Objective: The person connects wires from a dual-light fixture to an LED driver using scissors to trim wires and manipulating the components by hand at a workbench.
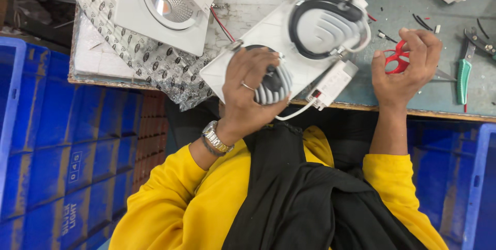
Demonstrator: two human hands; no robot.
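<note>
Blue plastic crates (62, 141) flanking the lap on both sides, contents unseen. White twin downlight panel (289, 43) on the bench edge, clasped at its ribbed heat sink by left hand (248, 92). Just right of that grip, right hand (405, 61) closed around red-handled scissors (395, 56).

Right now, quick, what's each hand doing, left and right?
Left hand: closed around the finned back of the white light fixture.
Right hand: closed on the red-handled scissors.
</note>
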